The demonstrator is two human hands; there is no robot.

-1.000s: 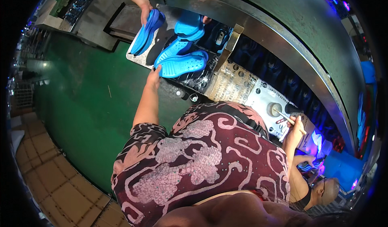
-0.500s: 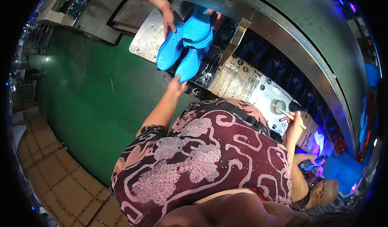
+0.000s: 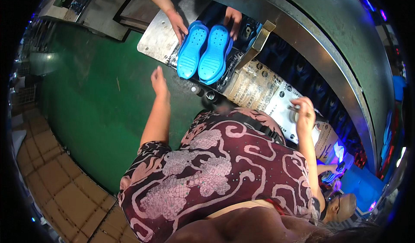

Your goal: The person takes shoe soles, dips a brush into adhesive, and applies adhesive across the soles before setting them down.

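Observation:
My left hand (image 3: 160, 84) is raised over the green floor, fingers stretched up and nothing in them, apart from the blue shoe soles. Two bright blue shoe soles (image 3: 190, 55) (image 3: 214, 55) lie side by side on the black-wrapped bench end, with other blue pieces partly showing beneath them. A co-worker's hands (image 3: 177, 24) (image 3: 233, 20) touch their far ends from either side. My right hand (image 3: 304, 113) is closed above a small round cup (image 3: 295, 115) on the white sheet (image 3: 283, 104). A slim brush (image 3: 295, 108) barely shows at its fingertips; the hand hides most of it.
A metal plate (image 3: 158, 37) sits left of the soles. An upright metal bracket (image 3: 257, 44) and a long metal rail (image 3: 320, 42) border the bench. Dark bottles (image 3: 210, 97) stand below the bench edge. Another person (image 3: 341, 206) works at lower right; flattened cardboard (image 3: 65, 169) lies at left.
My left hand has let go of a blue sole and moved left. The soles now lie side by side under the co-worker's hands. My right hand has moved up over the cup.

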